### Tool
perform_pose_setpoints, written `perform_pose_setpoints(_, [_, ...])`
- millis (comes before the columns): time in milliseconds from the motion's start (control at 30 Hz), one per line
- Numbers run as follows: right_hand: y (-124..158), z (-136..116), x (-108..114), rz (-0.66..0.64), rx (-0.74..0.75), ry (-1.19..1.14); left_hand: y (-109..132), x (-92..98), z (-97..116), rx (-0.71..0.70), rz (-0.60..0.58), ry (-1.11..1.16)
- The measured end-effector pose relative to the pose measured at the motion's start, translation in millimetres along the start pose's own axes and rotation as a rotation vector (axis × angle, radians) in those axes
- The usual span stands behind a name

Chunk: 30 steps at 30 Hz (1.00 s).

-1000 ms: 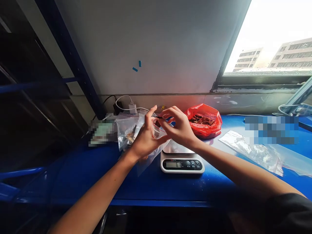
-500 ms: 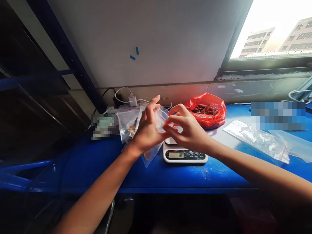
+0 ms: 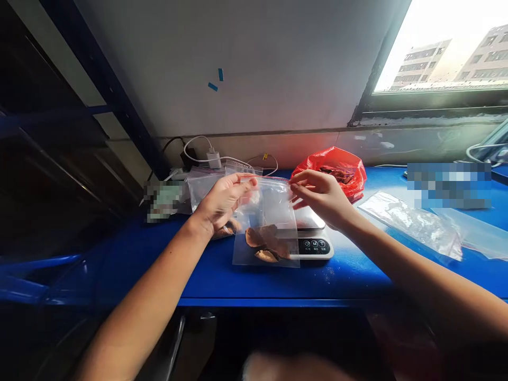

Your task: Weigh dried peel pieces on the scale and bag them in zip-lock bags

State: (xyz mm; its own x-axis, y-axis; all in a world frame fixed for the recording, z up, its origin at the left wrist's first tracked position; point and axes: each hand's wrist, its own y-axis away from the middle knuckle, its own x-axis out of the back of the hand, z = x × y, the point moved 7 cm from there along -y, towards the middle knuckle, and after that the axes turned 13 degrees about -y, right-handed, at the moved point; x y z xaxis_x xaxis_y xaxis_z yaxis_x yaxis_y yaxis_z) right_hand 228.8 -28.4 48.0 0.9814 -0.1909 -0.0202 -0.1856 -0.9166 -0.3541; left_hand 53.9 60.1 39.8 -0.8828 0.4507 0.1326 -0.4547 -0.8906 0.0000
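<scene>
A clear zip-lock bag [image 3: 254,259] hangs upright between my hands, with several brown dried pieces [image 3: 268,243] at its bottom. My left hand [image 3: 226,201] is closed on the bag's upper left corner. At the upper right corner, my right hand [image 3: 323,196] pinches the top edge near the red zip line. Behind the bag stands a white kitchen scale [image 3: 327,246]; the bag hides its display, while the round buttons and part of the metal plate show. A red plastic bag [image 3: 351,185] of dark dried pieces sits behind my right hand.
More clear bags [image 3: 198,188] with brown pieces lie behind my left hand, near a white charger [image 3: 213,157] and cables. Flat clear bags [image 3: 413,225] lie at the right on the blue table [image 3: 190,283]. A wall and window stand behind.
My hands have moved apart along the bag's top, stretching it flat. The bag now hangs facing me in front of the scale, covering the display that showed before.
</scene>
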Motion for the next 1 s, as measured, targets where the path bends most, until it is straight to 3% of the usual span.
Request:
perform_pose_setpoints(100, [1.7,-2.4,3.0,0.081,0.035,-0.045,-1.1,4.4,1.5,0.022,0.042,0.079])
perform_pose_setpoints(200, [3.3,-5.1,4.2,0.125,0.081,-0.050,0.0,7.5,8.8,-0.056,0.079,0.149])
perform_pose_setpoints(367, [4.4,2.9,-9.9,-0.057,-0.042,0.123,0.8,11.6,14.5,-0.172,0.141,0.209])
perform_pose_setpoints(567, [4.8,-4.0,-5.3,-0.016,-0.081,0.131,-2.6,26.2,19.3,-0.239,0.255,0.184])
perform_pose_setpoints(667, [5.0,-8.9,-8.4,-0.120,-0.091,0.089,2.1,23.7,27.9,-0.281,0.192,-0.074])
perform_pose_setpoints(767, [4.9,-15.9,-8.0,-0.184,-0.029,0.073,15.1,9.6,41.2,-0.427,0.068,-0.397])
perform_pose_setpoints(867, [4.6,-20.2,-5.1,-0.187,0.017,0.058,25.1,-1.9,46.6,-0.490,-0.041,-0.465])
perform_pose_setpoints(1000, [5.0,-25.3,-2.7,-0.190,0.057,0.096,27.2,-1.7,49.5,-0.514,-0.045,-0.476])
